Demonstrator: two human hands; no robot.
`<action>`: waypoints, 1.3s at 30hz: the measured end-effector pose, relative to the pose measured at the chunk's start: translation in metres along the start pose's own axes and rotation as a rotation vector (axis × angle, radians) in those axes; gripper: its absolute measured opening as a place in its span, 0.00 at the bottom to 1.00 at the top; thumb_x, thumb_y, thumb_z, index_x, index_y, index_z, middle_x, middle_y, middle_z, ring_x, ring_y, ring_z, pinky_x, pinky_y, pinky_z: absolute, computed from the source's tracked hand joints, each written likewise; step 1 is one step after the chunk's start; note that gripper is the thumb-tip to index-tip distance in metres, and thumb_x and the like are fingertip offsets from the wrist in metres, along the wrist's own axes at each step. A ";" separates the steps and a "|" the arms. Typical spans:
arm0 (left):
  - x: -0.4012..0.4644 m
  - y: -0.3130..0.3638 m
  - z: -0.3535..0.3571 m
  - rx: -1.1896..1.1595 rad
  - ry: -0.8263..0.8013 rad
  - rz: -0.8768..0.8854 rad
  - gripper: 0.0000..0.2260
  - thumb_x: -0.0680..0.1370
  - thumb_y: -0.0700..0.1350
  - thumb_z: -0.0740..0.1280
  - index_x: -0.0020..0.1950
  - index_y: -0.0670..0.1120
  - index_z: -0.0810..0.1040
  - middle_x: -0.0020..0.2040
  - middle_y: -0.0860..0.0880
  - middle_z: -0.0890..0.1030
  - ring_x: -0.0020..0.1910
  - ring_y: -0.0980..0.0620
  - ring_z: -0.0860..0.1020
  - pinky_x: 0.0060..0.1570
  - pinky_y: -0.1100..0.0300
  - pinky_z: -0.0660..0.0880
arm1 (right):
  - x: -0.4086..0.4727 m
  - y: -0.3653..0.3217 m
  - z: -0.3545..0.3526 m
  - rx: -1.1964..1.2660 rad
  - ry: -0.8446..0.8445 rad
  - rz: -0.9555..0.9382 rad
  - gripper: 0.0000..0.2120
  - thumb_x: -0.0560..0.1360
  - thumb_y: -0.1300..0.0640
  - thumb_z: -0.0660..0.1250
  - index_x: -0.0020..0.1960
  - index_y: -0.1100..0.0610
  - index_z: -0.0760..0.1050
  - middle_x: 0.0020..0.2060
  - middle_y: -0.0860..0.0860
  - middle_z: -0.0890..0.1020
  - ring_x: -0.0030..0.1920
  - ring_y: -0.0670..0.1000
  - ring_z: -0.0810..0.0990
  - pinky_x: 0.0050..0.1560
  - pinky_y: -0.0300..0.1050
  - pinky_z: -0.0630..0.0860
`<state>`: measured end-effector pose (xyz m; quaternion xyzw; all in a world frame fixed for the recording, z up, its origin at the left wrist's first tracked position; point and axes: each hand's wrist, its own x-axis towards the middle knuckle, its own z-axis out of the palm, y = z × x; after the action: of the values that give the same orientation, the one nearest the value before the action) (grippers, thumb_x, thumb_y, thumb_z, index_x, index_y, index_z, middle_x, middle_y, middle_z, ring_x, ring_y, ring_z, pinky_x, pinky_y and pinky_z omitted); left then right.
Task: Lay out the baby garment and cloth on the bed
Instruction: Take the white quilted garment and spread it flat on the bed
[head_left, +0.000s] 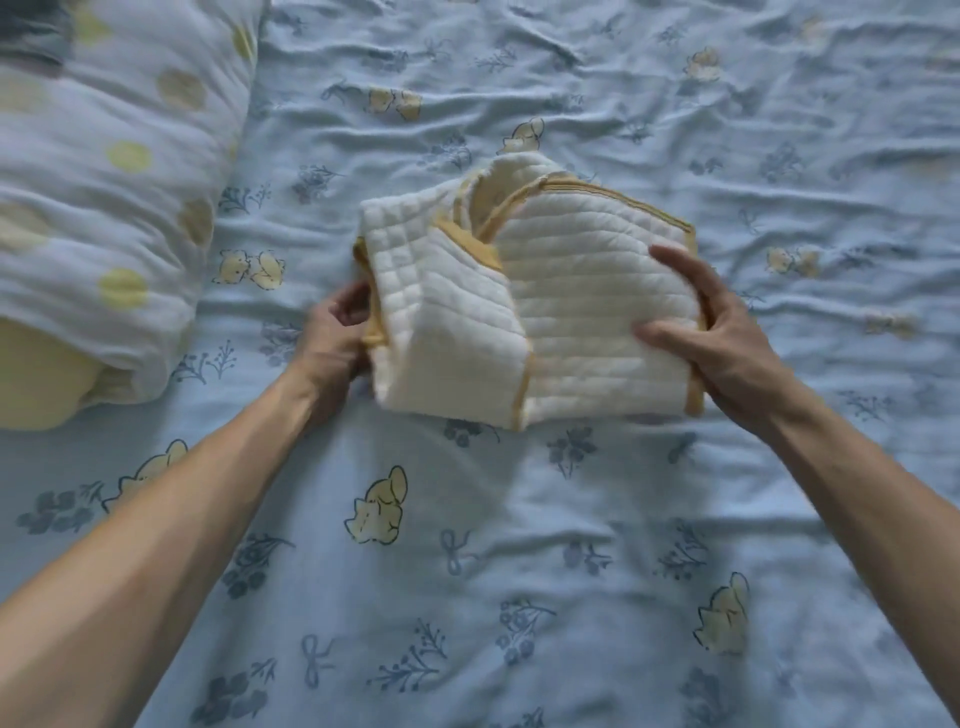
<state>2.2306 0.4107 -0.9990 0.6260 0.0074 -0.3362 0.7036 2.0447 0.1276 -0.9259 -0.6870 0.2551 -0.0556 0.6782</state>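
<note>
- Cream quilted baby garment with mustard binding sits folded at mid-bed, its long axis running left to right and its neckline pointing away from the person.
- Left hand pinches the left edge — fingers curled.
- Right hand clasps the right edge, thumb on top.
- Polka-dot pillow lies far left.

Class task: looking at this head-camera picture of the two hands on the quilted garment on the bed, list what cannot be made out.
Head view:
- Baby garment: folded over itself, so its full shape is hidden.
- Left hand: fingertips hidden behind the garment's edge.
- Right hand: palm hidden underneath.
- Separate cloth: cannot tell it apart.
- Pillow: cut off by the left edge.
</note>
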 end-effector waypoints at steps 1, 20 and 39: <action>-0.001 0.003 0.004 0.048 -0.017 0.039 0.12 0.75 0.42 0.68 0.57 0.51 0.79 0.40 0.54 0.86 0.37 0.56 0.84 0.26 0.67 0.75 | -0.006 0.001 -0.019 -0.017 0.030 0.013 0.31 0.64 0.61 0.75 0.64 0.43 0.74 0.57 0.41 0.80 0.52 0.46 0.82 0.45 0.41 0.81; -0.009 0.000 0.008 0.417 -0.238 0.231 0.36 0.59 0.67 0.75 0.66 0.68 0.68 0.51 0.51 0.79 0.53 0.51 0.81 0.39 0.65 0.78 | -0.014 0.060 -0.055 -0.068 0.059 0.146 0.33 0.61 0.57 0.77 0.64 0.41 0.74 0.56 0.43 0.81 0.54 0.48 0.82 0.46 0.42 0.81; -0.110 0.032 0.088 1.011 -0.717 0.634 0.09 0.70 0.43 0.74 0.42 0.54 0.75 0.41 0.57 0.78 0.40 0.61 0.74 0.41 0.66 0.70 | -0.028 0.057 -0.057 -0.045 0.050 0.019 0.31 0.61 0.55 0.78 0.62 0.42 0.74 0.59 0.46 0.78 0.57 0.50 0.80 0.50 0.43 0.81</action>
<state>2.1247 0.3837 -0.9041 0.6991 -0.5659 -0.2628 0.3492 1.9813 0.0909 -0.9688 -0.6979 0.2796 -0.0605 0.6566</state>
